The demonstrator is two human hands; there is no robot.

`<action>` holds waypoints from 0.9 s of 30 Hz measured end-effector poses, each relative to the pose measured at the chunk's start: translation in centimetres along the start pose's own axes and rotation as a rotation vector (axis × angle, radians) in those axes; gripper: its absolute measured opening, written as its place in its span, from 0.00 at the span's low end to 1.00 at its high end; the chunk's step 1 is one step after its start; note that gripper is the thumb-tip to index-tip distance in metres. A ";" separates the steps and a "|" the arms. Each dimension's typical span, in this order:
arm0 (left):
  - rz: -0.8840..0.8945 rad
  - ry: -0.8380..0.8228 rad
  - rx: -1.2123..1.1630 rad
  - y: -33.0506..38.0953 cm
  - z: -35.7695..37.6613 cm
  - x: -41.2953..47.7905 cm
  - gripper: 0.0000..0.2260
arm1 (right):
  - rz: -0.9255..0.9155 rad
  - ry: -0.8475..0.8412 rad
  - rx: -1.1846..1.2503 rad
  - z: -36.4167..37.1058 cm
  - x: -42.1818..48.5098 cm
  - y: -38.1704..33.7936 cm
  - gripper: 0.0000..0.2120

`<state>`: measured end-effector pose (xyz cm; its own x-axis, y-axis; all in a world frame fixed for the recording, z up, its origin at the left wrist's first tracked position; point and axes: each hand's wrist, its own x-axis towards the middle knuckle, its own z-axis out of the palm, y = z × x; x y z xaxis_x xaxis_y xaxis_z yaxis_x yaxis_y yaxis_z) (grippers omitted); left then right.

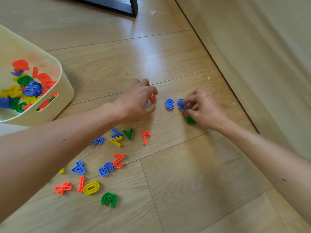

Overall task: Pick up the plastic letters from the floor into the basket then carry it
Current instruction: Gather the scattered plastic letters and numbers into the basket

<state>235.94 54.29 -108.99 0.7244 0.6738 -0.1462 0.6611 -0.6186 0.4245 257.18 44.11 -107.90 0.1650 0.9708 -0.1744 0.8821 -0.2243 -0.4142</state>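
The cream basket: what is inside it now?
The cream basket holds a pile of plastic pieces in red, blue, yellow and green. Its near wall and the picture's left edge hide the rest, so no count is possible.

No printed text or brand could be read; the only signs were the plastic pieces themselves, lying on the floor (185,165). Readable were a blue 4 (78,168), a blue 5 (105,169) touching a red 2 (118,161), a yellow 0 (91,187), a green 3 (109,199), a red 7 (145,136) and a red division sign (63,188). A blue piece (169,103) between the hands was a 6 or a 9; I could not tell which.
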 end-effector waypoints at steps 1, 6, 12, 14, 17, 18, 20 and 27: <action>0.015 -0.009 -0.006 0.0 0.1 -0.2 0.21 | -0.033 0.002 0.013 0.0 -0.5 -0.4 0.12; 0.017 -0.020 0.073 -0.2 0.1 -0.6 0.22 | 0.042 -0.053 -0.119 -1.3 -1.8 -0.1 0.32; 0.008 -0.043 0.029 0.6 0.2 -0.3 0.18 | 0.052 -0.181 -0.178 0.3 -2.0 -0.3 0.35; 0.016 -0.038 -0.004 1.0 0.3 -0.3 0.16 | 0.047 -0.162 -0.153 0.6 -1.8 -0.5 0.36; 0.035 -0.016 -0.052 1.6 0.8 -0.5 0.21 | 0.020 -0.145 -0.144 0.9 -1.1 -1.1 0.44; 0.038 -0.008 -0.052 1.8 1.1 -0.6 0.25 | 0.010 -0.148 -0.151 1.0 -0.8 -1.3 0.45; 0.029 0.004 -0.027 2.2 1.4 -0.4 0.31 | -0.003 -0.168 -0.183 1.1 -0.2 -1.8 0.45; -0.045 0.022 0.000 3.3 2.0 0.0 0.19 | 0.001 -0.163 -0.204 1.7 1.0 -3.3 0.30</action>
<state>238.52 51.48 -109.39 0.6896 0.7093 -0.1457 0.6928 -0.5877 0.4178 253.66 45.69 -108.26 0.1066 0.9403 -0.3234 0.9554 -0.1870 -0.2286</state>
